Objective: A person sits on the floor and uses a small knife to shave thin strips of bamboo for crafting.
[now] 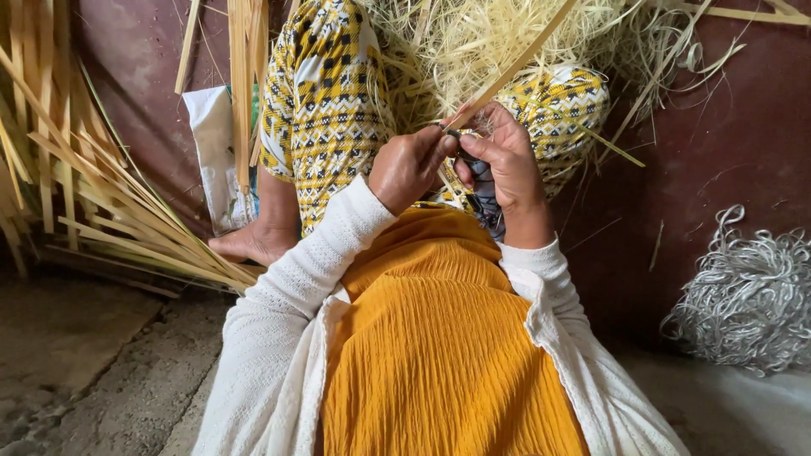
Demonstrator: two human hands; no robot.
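The person sits on the floor point(101, 363) with knees up, and both hands meet just above the lap. The left hand point(410, 169) is closed, thumb and fingers pinched on the lower end of a long pale strip point(515, 66) that runs up toward one o'clock. The right hand point(507, 165) curls around something dark at the same spot; it looks like a small blade, though I cannot tell for sure. Its fingers are closed around it, touching the left hand's fingertips.

The risk, as I see it, sits right there: fingertips pressed together at a thin edge, so a slip could nick a finger, or the strip could split off line and splinter. A heap of fine shavings point(473, 42) at twelve o'clock crowds the strip and could snag it. Flat slats point(93, 177) fan out at nine o'clock beside a bare foot point(253, 243), and a grey coil of bands point(748, 295) lies at three o'clock.
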